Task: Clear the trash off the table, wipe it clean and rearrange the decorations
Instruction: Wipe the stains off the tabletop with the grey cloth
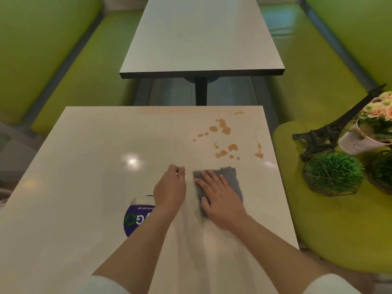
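Fingers: right hand (pixel 220 196) lies flat, fingers (pixel 209 180) straight and spread, pressing the grey cloth (pixel 230 180) onto the table; left hand (pixel 169 187) rests beside it with fingers curled in loosely, and whether it pinches anything I cannot tell.
Table (pixel 84 155): the pale top shows no loose trash, so clearing looks done, as far as the view reaches.
Bench seat (pixel 318 230): the green seat to the right holds the decorations, off the table; putting them back is still to do.
Far table (pixel 201 39): stands beyond, apart from the near one, and looks bare and unstained.
Decorations: a dark tower model (pixel 331 132) leans beside a white flower pot (pixel 358 145); a green ball plant (pixel 334 172) in a wire frame sits in front of them, with a second one cut off at the picture's edge.
Round sticker (pixel 135 219): purple, on the tabletop, partly under the left wrist; likely fixed there, not trash.
Stains (pixel 222 128): orange spots cluster at the far right of the table, well beyond the cloth and not yet wiped.
Progress: by my judgement wiping has barely begun; the spills remain, then the rearranging.
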{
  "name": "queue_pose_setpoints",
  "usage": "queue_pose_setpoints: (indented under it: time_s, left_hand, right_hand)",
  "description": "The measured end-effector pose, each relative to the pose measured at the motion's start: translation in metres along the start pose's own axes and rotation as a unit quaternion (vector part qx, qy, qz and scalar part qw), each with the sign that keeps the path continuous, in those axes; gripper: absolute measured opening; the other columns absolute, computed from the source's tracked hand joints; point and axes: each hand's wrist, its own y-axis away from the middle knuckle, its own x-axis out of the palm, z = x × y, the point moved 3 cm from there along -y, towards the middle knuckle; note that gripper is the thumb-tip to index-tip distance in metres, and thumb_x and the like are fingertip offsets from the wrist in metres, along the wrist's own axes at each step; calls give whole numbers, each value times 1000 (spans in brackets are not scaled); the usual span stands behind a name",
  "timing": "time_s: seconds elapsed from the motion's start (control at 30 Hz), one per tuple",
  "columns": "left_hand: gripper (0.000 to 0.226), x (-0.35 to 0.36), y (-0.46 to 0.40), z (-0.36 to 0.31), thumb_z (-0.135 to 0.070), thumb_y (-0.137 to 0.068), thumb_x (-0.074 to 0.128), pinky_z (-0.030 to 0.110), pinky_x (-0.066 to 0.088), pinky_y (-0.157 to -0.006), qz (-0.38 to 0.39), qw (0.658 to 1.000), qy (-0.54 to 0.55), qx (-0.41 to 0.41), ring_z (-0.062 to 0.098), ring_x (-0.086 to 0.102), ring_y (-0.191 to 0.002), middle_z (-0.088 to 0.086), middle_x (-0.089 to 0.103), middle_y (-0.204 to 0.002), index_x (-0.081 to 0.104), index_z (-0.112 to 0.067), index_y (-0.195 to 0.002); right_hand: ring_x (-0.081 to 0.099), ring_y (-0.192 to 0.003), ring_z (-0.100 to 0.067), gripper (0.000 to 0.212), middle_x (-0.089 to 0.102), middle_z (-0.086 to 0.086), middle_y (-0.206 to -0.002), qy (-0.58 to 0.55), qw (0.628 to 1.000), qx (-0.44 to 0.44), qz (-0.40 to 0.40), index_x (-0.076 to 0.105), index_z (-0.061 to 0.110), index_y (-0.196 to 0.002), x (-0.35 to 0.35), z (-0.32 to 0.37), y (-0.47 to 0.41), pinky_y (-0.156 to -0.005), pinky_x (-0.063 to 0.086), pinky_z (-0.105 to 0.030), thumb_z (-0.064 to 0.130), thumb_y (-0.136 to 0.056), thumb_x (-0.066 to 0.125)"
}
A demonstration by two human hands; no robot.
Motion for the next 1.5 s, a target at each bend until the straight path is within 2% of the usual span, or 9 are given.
queue_pose_setpoints:
  time_s: [0.13, 0.3, 0.43, 0.53, 0.7, 0.9, 1.1, 1.3, 1.5]
  left_hand:
    - [17, 2, -21, -18, -22, -99, 46, 38, 49, -83, -23, 997, -16, 76, 17, 56, -98, -6, 60, -105, 57, -28, -110]
    - [36, 25, -40, -32, -15, -96, 45, 34, 36, -92, -26, 974, -157, 161, 19, 43, -121, -4, 50, -130, 54, -27, -129]
    - [38, 38, -44, -32, -22, -100, 37, 32, 20, -105, -24, 968, -179, 172, 11, 36, -132, -12, 44, -142, 49, -30, -136]
    - [33, 43, -40, -30, -23, -98, 46, 33, 27, -102, -67, 970, -159, 173, 13, 46, -127, -10, 53, -136, 57, -28, -129]
    - [29, 49, -38, -30, -25, -97, 50, 31, 25, -100, -110, 969, -150, 161, 15, 51, -121, -9, 59, -130, 61, -26, -123]
    - [30, 52, -39, -32, -28, -100, 43, 31, 24, -100, -98, 969, -168, 152, 17, 47, -123, -8, 56, -130, 58, -25, -126]
    - [19, 54, -40, -39, -28, -98, 48, 35, 34, -88, -124, 964, -187, 141, 23, 52, -105, -2, 59, -110, 60, -21, -111]
    - [31, 57, -39, -43, -35, -100, 34, 34, 32, -100, -78, 964, -218, 129, 23, 46, -114, -1, 53, -120, 53, -18, -118]
    - [39, 64, -40, -49, -39, -101, 29, 36, 30, -106, -63, 962, -243, 108, 25, 41, -118, 3, 48, -123, 48, -14, -124]
  right_hand:
    - [-7, -150, -10, 69, 3, 5, -164, 13, 992, 118, -41, 15, 24, -156, -8, -20, -32, -119, -13, -33, 47, -93, -1]
    - [6, -150, -9, 55, 21, 7, -161, 15, 999, 23, -39, 30, 25, -153, -5, -20, -4, -120, 3, -37, 44, -103, 18]
    - [1, -150, -9, 61, 11, 8, -163, 45, 987, 140, -62, 19, 26, -156, -25, -85, -19, -122, -4, -36, 46, -99, 7]
    - [3, -151, -16, 67, 9, 1, -164, 50, 976, 195, -82, 18, 20, -156, -23, -71, -33, -121, -5, -38, 43, -95, 2]
    - [1, -150, -8, 60, 15, 6, -163, 31, 999, 27, -17, 24, 24, -155, -17, -55, -22, -121, -2, -36, 47, -101, 14]
    - [-1, -151, -12, 68, 6, 4, -164, 53, 980, 183, -65, 14, 21, -157, -36, -106, -46, -122, -4, -37, 46, -95, -2]
    - [-7, -149, -5, 61, 5, 10, -163, 31, 998, 51, -8, 15, 27, -156, -26, -77, -23, -122, -5, -34, 47, -99, 8]
    - [0, -151, -14, 69, 6, 2, -164, 45, 976, 202, -68, 15, 21, -157, -38, -111, -44, -122, -4, -36, 45, -94, -2]
    - [-6, -149, -6, 61, 6, 7, -164, 28, 996, 82, -25, 15, 27, -156, -36, -110, -19, -122, -5, -32, 49, -99, 10]
